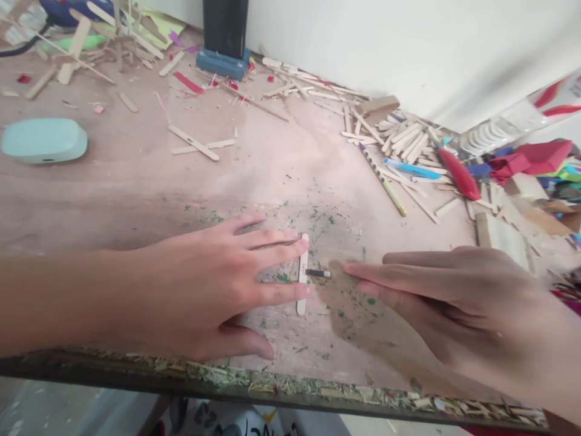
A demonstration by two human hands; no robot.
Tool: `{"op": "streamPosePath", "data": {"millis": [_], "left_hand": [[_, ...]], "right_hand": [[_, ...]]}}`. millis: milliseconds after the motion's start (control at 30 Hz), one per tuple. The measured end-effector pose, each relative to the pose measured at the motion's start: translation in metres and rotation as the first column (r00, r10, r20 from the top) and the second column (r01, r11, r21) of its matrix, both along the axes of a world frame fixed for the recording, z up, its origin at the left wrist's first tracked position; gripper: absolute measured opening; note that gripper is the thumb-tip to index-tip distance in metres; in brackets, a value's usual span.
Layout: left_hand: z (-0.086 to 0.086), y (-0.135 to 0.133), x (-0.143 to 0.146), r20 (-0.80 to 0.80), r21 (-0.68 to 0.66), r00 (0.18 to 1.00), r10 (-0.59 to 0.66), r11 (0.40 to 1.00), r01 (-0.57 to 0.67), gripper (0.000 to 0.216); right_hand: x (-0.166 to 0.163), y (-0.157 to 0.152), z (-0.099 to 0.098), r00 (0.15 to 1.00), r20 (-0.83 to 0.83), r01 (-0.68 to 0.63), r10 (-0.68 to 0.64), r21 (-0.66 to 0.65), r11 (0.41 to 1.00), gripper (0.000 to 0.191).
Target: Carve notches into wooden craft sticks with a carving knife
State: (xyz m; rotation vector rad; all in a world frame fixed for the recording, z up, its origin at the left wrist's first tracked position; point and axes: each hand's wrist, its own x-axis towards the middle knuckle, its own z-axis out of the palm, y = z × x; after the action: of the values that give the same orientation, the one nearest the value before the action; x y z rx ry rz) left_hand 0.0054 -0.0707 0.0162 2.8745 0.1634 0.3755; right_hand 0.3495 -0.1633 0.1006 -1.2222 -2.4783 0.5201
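Observation:
My left hand [227,266] lies palm down with its fingers spread. Several of its fingertips press on a wooden craft stick [302,272], which has small marks near its middle. Just right of the stick is a short dark piece with a silvery end [318,274], looking like a small blade. My right hand [436,297] is beyond it, index finger and thumb drawn together and pointing at that piece. Blur and shadow hide whether the fingers grip it or something attached to it. Green shavings [323,219] are scattered around the stick.
A pile of craft sticks [408,142] lies at the back right beside a patterned pencil [384,181], a blue pen [412,169] and a red-handled cutter [458,174]. Two crossed sticks [195,144] and a mint case [44,140] are left. Debris lines the table's front edge [272,393].

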Motion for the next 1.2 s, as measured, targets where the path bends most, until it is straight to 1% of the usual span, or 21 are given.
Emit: {"op": "streamPosePath", "data": {"millis": [133, 200, 267, 367, 433, 533, 567, 633, 700, 767, 867, 967, 1067, 1200], "left_hand": [[0.001, 0.0, 0.001, 0.003, -0.004, 1.0, -0.007, 1.0, 0.007, 0.067], [0.002, 0.0, -0.001, 0.0, -0.01, 1.0, -0.011, 1.0, 0.011, 0.066], [0.002, -0.001, -0.003, -0.005, -0.016, 1.0, -0.011, 1.0, 0.011, 0.066], [0.002, -0.001, -0.004, -0.02, -0.028, 1.0, -0.015, 0.999, 0.014, 0.065], [0.003, -0.001, -0.004, -0.023, -0.035, 1.0, -0.019, 0.999, 0.018, 0.065], [0.003, -0.001, -0.003, -0.01, -0.04, 1.0, -0.018, 0.999, 0.018, 0.066], [0.003, -0.001, -0.003, -0.009, -0.04, 1.0, -0.018, 0.999, 0.018, 0.066], [0.003, -0.001, -0.003, -0.014, -0.038, 1.0, -0.014, 0.999, 0.014, 0.067], [0.002, -0.001, -0.004, -0.026, -0.04, 1.0, -0.013, 0.999, 0.012, 0.067], [0.002, -0.001, -0.005, -0.036, -0.046, 0.999, -0.009, 0.999, 0.007, 0.066], [0.002, -0.002, -0.006, -0.032, -0.054, 0.999, -0.007, 0.999, 0.005, 0.064], [0.004, -0.001, -0.007, -0.008, -0.054, 1.0, -0.008, 0.999, 0.007, 0.064], [0.005, -0.001, -0.008, -0.011, -0.054, 1.0, -0.013, 0.998, 0.012, 0.067], [0.004, -0.001, -0.009, -0.038, -0.068, 0.999, -0.022, 0.998, 0.019, 0.071]], "right_hand": [[0.015, 0.004, -0.016, 0.981, -0.162, 0.085, -0.11, -0.156, 0.984, 0.029], [0.022, 0.005, -0.023, 0.97, -0.197, 0.094, -0.145, -0.246, 0.965, 0.031], [0.026, 0.006, -0.028, 0.966, -0.202, 0.097, -0.159, -0.283, 0.954, 0.03], [0.027, 0.006, -0.029, 0.966, -0.214, 0.094, -0.144, -0.229, 0.969, 0.026], [0.026, 0.005, -0.026, 0.971, -0.212, 0.077, -0.113, -0.168, 0.983, 0.033], [0.025, 0.001, -0.023, 0.983, -0.164, 0.064, -0.077, -0.084, 0.994, 0.053], [0.024, 0.0, -0.023, 0.986, -0.153, 0.065, -0.073, -0.061, 0.996, 0.055], [0.023, -0.001, -0.026, 0.985, -0.154, 0.072, -0.077, -0.039, 0.997, 0.053], [0.022, -0.002, -0.03, 0.979, -0.181, 0.086, -0.095, -0.06, 0.994, 0.045], [0.021, -0.002, -0.032, 0.968, -0.215, 0.103, -0.127, -0.117, 0.988, 0.036], [0.022, -0.001, -0.03, 0.948, -0.246, 0.161, -0.201, -0.173, 0.972, 0.027], [0.026, -0.001, -0.023, 0.935, -0.255, 0.212, -0.245, -0.151, 0.965, 0.023], [0.028, 0.001, -0.021, 0.944, -0.25, 0.181, -0.214, -0.149, 0.972, 0.02], [0.023, 0.006, -0.025, 0.956, -0.254, 0.094, -0.146, -0.205, 0.974, 0.022]]}}
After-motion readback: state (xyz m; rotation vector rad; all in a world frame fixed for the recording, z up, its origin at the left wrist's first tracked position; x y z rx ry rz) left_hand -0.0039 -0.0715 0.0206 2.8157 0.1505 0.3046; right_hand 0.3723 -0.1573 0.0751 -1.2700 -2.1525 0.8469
